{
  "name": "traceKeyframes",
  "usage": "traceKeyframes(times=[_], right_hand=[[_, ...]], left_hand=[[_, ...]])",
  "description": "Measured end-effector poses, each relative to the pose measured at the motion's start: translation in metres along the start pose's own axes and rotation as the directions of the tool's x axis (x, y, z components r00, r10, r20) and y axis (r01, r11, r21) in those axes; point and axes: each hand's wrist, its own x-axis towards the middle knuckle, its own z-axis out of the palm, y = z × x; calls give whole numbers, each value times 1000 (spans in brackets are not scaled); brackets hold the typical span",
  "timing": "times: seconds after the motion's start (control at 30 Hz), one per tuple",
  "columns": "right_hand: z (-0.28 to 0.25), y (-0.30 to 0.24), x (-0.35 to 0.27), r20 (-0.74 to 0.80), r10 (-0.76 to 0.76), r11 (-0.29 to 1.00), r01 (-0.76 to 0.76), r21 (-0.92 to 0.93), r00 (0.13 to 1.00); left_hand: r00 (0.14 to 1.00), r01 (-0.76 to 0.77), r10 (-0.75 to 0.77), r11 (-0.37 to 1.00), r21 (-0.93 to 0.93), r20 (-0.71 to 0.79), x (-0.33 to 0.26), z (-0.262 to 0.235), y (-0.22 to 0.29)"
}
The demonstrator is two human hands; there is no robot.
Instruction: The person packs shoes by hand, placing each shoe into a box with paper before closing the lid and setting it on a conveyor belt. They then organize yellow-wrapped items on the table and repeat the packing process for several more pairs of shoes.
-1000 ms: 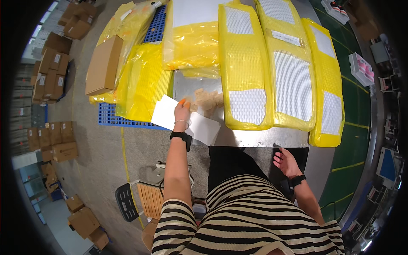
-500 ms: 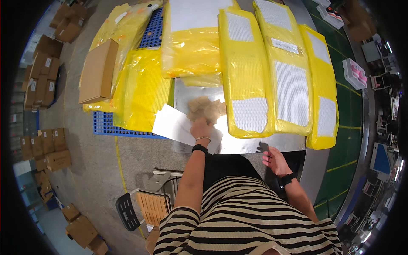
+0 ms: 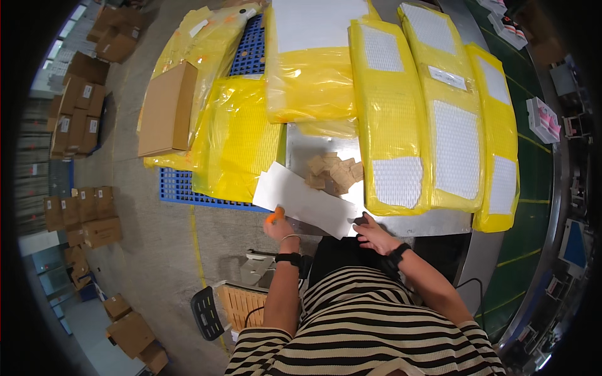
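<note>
A white paper sheet (image 3: 307,195) lies slanted across the front of the metal tabletop (image 3: 426,224), its left end past the table's edge. By its lower left edge, my left hand (image 3: 281,230) is closed on a small orange object (image 3: 274,216) whose kind I cannot make out. My right hand (image 3: 376,237) is at the sheet's right end, thumb and fingers apart; a dark patch at its fingertips looks like shadow. Just beyond the sheet, several small brown paper pieces (image 3: 337,173) lie in a loose heap, with neither hand on them.
Yellow-wrapped packs (image 3: 390,119) line the table's far and right sides. A brown carton (image 3: 164,113) rests on yellow plastic above a blue pallet (image 3: 182,187) at left. Below stands a wooden-seated chair (image 3: 241,306). A green conveyor (image 3: 532,182) runs along the right.
My left hand has left the brown pieces and come back left to the sheet's lower edge, the orange object now showing. My right hand has moved left to the sheet's right end.
</note>
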Motion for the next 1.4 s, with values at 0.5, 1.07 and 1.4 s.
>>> traceKeyframes(times=[0.5, 1.07, 1.4], right_hand=[[23, -30, 46, -51, -45, 937, 60, 345, 998], [-45, 25, -83, -185, -469, 867, 490, 94, 864], [-103, 215, -170, -621, -484, 569, 761, 312, 617]], left_hand=[[750, 622, -384, 686, -378, 539, 26, 43, 52], [-9, 150, 283, 949, -279, 959, -68, -16, 159], [-810, -167, 229, 793, -586, 540, -305, -71, 186]])
